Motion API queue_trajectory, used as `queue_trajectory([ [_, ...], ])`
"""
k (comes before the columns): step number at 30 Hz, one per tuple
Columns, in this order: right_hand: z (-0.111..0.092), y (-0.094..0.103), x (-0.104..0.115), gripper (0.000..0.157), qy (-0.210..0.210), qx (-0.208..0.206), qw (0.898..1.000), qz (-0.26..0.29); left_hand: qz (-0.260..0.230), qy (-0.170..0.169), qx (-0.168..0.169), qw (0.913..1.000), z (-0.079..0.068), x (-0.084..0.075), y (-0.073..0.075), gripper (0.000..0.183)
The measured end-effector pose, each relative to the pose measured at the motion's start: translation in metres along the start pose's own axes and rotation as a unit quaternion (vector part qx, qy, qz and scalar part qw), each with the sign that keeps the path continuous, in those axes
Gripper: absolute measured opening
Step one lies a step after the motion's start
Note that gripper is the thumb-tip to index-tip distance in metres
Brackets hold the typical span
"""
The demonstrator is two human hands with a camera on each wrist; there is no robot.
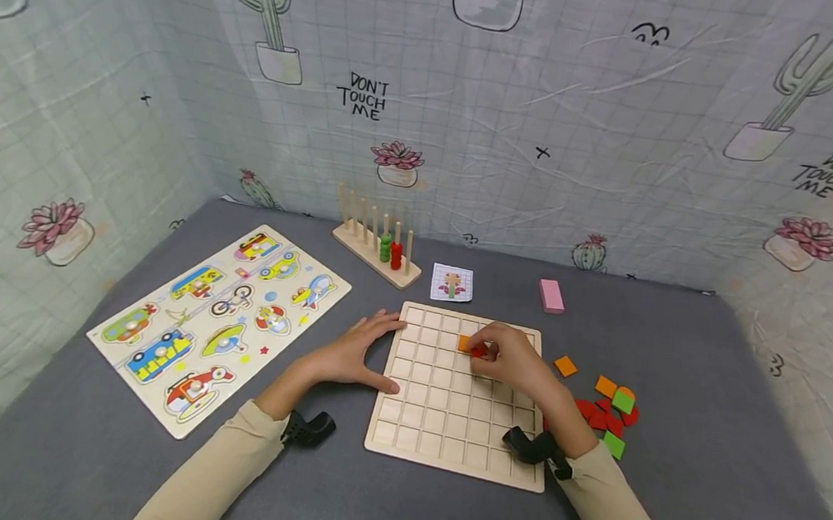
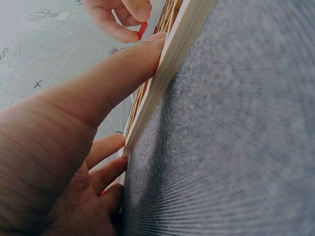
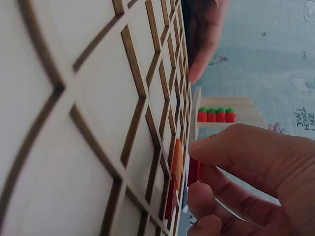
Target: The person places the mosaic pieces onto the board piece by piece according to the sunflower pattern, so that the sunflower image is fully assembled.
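Note:
A wooden grid board (image 1: 439, 421) lies on the grey cloth. My left hand (image 1: 350, 356) rests against its left edge, thumb and fingers spread; the thumb touches the rim in the left wrist view. Over the upper part of the grid, my right hand (image 1: 512, 360) pinches a small red tile (image 3: 194, 171) between thumb and fingers, slightly above the board. An orange tile (image 1: 464, 343) sits in a cell by that hand. Beside it in the right wrist view, a red piece (image 3: 171, 199) also lies in the grid. The right hand partly hides these cells in the head view.
Loose red, orange and green tiles (image 1: 614, 446) lie right of the board, with one orange tile (image 1: 565, 366) apart. Behind are a pattern card (image 1: 463, 284), a pink block (image 1: 552, 296) and a peg stand (image 1: 365, 248) with beads. A vehicle puzzle (image 1: 176, 413) lies left.

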State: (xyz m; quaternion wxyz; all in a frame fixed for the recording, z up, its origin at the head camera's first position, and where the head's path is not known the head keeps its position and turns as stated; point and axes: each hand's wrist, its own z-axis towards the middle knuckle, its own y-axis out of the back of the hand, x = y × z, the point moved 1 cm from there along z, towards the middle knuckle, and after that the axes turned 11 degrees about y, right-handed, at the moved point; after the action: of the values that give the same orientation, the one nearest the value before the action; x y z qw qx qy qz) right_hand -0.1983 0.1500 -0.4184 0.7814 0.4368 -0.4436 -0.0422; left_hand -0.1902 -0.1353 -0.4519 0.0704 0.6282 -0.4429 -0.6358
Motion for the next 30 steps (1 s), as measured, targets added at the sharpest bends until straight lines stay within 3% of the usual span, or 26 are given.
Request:
queue_trajectory([
  [9,0.02,-0.009,-0.001,0.017,0.027,0.0,1.0,-0.016,-0.003,0.0,-0.006,1.0,0.003,0.0,-0.002,0.094],
  [18,0.037,-0.014,0.0,0.018,0.004,0.028,1.0,-0.012,-0.001,0.008,-0.002,1.0,0.004,0.001,-0.002,0.095],
  [30,0.041,-0.018,-0.007,0.016,-0.004,0.038,0.999,-0.002,0.003,0.011,0.0,0.9999,0.001,0.001,-0.001,0.095],
])
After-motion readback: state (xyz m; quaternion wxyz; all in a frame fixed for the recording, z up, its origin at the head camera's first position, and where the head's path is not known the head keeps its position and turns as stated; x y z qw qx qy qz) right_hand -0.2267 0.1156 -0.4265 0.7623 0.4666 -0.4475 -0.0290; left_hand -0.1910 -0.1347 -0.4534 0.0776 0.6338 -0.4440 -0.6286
